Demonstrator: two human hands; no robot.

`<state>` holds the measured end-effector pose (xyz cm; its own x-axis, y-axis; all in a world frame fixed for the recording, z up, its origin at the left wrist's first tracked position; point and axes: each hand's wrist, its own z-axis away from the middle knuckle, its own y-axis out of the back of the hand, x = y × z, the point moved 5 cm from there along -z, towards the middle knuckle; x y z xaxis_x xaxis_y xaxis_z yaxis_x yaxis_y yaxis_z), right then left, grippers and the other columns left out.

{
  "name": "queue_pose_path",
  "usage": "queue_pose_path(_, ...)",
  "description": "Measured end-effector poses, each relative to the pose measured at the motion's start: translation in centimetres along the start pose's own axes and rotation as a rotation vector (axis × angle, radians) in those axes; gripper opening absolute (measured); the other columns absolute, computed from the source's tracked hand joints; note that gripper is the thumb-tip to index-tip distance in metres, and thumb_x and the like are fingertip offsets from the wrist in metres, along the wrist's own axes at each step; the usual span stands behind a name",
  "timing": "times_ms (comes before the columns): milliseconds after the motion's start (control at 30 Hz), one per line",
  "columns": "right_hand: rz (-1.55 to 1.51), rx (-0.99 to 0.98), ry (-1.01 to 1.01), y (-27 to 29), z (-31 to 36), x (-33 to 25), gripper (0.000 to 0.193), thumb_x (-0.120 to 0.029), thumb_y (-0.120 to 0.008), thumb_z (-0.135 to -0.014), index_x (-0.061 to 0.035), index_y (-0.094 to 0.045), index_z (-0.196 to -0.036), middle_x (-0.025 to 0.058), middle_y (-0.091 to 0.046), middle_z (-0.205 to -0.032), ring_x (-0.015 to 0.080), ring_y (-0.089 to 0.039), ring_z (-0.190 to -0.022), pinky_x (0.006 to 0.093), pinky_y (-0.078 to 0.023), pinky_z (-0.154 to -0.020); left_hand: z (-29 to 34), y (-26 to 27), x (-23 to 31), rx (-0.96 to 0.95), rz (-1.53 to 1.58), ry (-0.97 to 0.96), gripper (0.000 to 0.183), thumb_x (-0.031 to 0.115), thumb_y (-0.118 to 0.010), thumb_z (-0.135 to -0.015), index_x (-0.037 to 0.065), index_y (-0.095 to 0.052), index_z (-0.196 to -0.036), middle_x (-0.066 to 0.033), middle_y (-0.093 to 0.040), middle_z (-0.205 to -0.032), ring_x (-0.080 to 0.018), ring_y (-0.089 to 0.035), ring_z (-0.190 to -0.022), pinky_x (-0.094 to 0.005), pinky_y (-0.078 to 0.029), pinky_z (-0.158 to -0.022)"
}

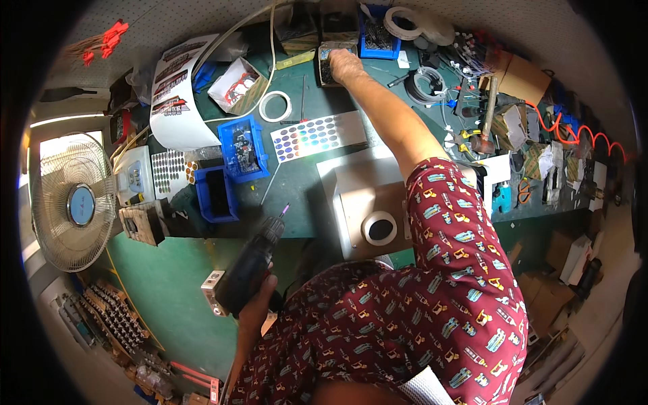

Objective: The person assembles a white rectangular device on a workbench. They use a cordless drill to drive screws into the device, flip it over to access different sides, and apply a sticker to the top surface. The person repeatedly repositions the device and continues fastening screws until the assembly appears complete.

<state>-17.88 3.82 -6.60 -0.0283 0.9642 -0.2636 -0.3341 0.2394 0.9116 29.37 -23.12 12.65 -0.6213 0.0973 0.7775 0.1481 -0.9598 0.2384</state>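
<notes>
My left hand (260, 302) is wrapped round the grip of a black cordless drill (246, 270), held in front of the bench edge. Its chuck and purple-tipped bit (285, 210) point up toward the bench. My right arm stretches far across the bench, and my right hand (346, 65) dips into a small open cardboard box (328, 79) at the back. Its fingers are down in the box, so I cannot see whether they hold anything. Below that arm, at the bench's front edge, stands a pale box-shaped housing (351, 185) with a white ring (379, 228) on its near face.
Left of centre, blue bins (244, 150) hold small parts beside a sticker sheet (317, 137). A tape roll (275, 106) and a blue bin of screws (379, 42) lie farther back. Coiled cable (425, 86) and a hammer (487, 128) are on the right. A fan (74, 202) stands left.
</notes>
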Motion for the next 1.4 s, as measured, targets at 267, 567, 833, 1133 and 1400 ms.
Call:
queue_pose_path(267, -0.448, 0.284, 0.025, 7.3, 5.3, 1.0, 0.020, -0.005, -0.068, -0.086, -0.0017, -0.075, -0.105, 0.0182, -0.076, -0.099, 0.0338, -0.074, -0.097, 0.0401, -0.059, -0.090, -1.9, 1.2, 1.2, -0.152, -0.103, -0.245, 0.037, 0.011, -0.074, -0.090, 0.000, -0.064, -0.124, -0.0078, -0.069, -0.109, -0.0147, -0.065, -0.090, -0.0316, -0.054, -0.082)
queue_pose_path(567, -1.585, -0.088, -0.127, 8.9, 38.4, -5.1, 0.027, -0.010, -0.077, -0.090, 0.0019, -0.070, -0.112, 0.0100, -0.072, -0.094, 0.0183, -0.071, -0.081, 0.0313, -0.060, -0.076, -2.2, 2.3, 1.9, -0.416, -0.017, -0.432, 0.042, 0.028, -0.078, -0.089, -0.002, -0.066, -0.118, -0.0067, -0.069, -0.091, -0.0163, -0.065, -0.085, -0.0318, -0.054, -0.081)
queue_pose_path(833, -2.123, 0.096, -0.178, 3.0, 46.4, -6.8, 0.020, -0.011, -0.076, -0.093, 0.0003, -0.066, -0.107, 0.0115, -0.071, -0.091, 0.0189, -0.072, -0.078, 0.0369, -0.065, -0.075, -1.6, 0.1, 2.5, -0.698, -0.038, -0.450, 0.040, 0.030, -0.081, -0.087, 0.003, -0.068, -0.115, -0.0031, -0.067, -0.096, -0.0148, -0.063, -0.087, -0.0310, -0.053, -0.078)
queue_pose_path(1133, -1.971, -0.320, -0.126, 5.4, 45.8, -4.8, 0.018, -0.012, -0.074, -0.095, 0.0030, -0.070, -0.104, 0.0109, -0.072, -0.089, 0.0170, -0.071, -0.075, 0.0345, -0.065, -0.070, 0.2, 0.1, 2.9, -0.619, -0.011, -0.359, 0.034, 0.023, -0.082, -0.085, 0.005, -0.068, -0.111, -0.0025, -0.067, -0.097, -0.0135, -0.063, -0.087, -0.0311, -0.053, -0.078)
queue_pose_path(1400, -1.872, -0.578, 0.010, 7.7, 42.6, -3.6, 0.026, -0.013, -0.071, -0.098, 0.0052, -0.068, -0.116, 0.0162, -0.074, -0.101, 0.0173, -0.073, -0.083, 0.0346, -0.065, -0.079, 1.9, -1.2, 2.7, -0.448, 0.109, -0.239, 0.036, 0.016, -0.082, -0.084, 0.004, -0.067, -0.115, -0.0041, -0.070, -0.097, -0.0147, -0.066, -0.088, -0.0325, -0.055, -0.081)
